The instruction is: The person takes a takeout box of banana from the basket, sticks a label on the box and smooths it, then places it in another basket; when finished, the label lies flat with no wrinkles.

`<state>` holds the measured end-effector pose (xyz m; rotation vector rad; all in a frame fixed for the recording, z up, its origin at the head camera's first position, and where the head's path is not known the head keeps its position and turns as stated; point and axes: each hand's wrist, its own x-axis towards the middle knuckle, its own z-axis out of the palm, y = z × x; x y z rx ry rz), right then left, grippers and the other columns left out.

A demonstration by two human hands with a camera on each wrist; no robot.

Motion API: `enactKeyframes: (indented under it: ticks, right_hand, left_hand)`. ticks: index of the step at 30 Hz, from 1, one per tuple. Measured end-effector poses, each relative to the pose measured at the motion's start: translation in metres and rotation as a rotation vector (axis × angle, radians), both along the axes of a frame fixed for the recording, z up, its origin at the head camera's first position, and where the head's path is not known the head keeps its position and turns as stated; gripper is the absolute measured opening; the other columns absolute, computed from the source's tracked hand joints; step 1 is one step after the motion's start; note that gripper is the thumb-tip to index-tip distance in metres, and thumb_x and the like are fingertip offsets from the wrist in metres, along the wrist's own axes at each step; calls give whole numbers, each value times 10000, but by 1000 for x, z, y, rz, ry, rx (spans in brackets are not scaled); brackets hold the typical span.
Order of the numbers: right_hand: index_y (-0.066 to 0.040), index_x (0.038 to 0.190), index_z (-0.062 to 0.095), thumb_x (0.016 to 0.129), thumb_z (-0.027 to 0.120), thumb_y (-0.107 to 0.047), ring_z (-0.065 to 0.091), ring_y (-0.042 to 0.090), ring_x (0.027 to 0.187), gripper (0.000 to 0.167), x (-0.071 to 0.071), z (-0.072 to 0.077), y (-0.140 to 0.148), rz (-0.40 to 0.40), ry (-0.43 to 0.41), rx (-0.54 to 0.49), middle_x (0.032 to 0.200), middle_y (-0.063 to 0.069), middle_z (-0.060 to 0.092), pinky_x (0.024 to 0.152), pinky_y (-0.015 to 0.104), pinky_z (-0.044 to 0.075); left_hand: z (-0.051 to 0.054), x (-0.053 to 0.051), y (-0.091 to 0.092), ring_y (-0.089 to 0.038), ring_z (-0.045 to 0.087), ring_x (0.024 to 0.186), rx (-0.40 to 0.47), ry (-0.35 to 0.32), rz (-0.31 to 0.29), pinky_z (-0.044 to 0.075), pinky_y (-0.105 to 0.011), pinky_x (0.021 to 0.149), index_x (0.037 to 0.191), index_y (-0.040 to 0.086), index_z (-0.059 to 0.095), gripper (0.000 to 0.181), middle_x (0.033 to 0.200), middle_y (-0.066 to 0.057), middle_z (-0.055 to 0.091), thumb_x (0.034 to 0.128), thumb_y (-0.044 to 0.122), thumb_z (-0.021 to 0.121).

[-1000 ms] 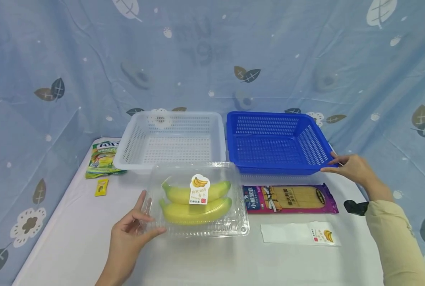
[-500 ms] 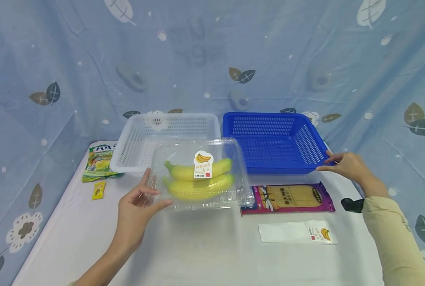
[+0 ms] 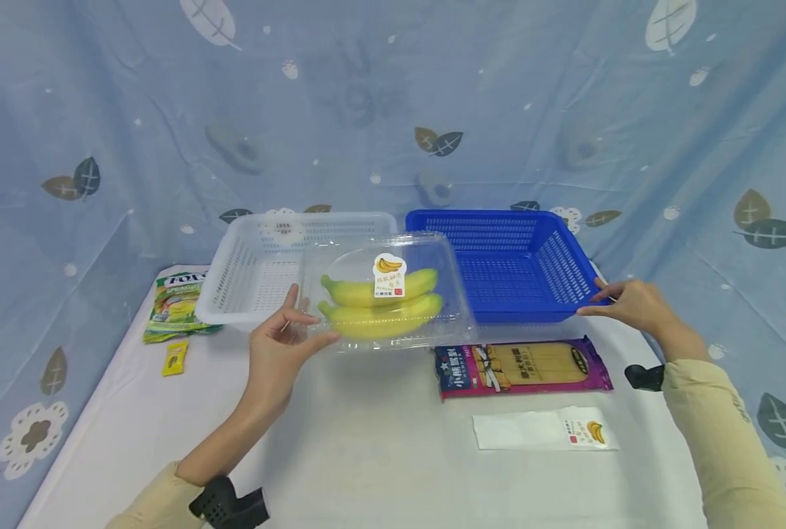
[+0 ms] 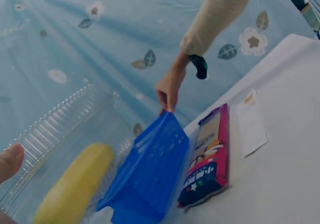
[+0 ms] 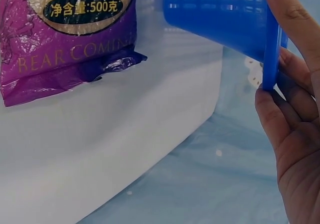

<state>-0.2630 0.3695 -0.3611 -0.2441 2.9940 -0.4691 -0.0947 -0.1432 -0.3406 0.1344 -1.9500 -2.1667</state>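
Observation:
My left hand [image 3: 277, 356] grips the left side of a clear plastic clamshell box [image 3: 330, 257], thumb in front. Two yellow bananas [image 3: 380, 319] lie inside the box, which has a white banana label on its lid. The box hangs above the table, tilted, over the inner edges of both baskets. With thumb and fingers, my right hand [image 3: 637, 305] pinches the rim at the near right corner of the blue basket [image 3: 565, 308]. In the right wrist view that rim of the blue basket [image 5: 271, 49] sits between thumb and fingers.
A white basket [image 3: 224, 312] stands left of the blue one. A pack of pasta [image 3: 532, 367] and a white paper strip [image 3: 525, 431] lie at the right. A green Fox's bag [image 3: 176, 305] and a small yellow packet [image 3: 175, 358] lie at the left.
My left hand has lifted the box of bananas up and away, then rightward towards the blue basket. My right hand keeps its pinch on the basket's corner.

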Motion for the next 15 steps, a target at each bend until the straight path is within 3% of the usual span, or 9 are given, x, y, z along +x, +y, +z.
enactKeyframes:
  ticks: [5, 15]
  right_hand:
    - [94, 1019, 692, 744, 770, -531, 316, 186, 572, 688, -1, 0, -3, 10, 8, -7, 1293, 372, 406, 512, 312, 289]
    - [91, 1011, 695, 751, 782, -492, 419, 255, 652, 644, 0, 0, -1, -1, 13, -3, 1258, 396, 432, 544, 331, 334]
  left_hand:
    - [-4, -18, 9, -165, 358, 1370, 10, 41, -10, 319, -229, 1064, 846, 108, 648, 264, 1565, -16, 270, 727, -87, 780]
    - [-3, -49, 28, -149, 314, 1392, -13, 57, -50, 269, -294, 1119, 833, 132, 638, 258, 1563, -10, 267, 729, -42, 796]
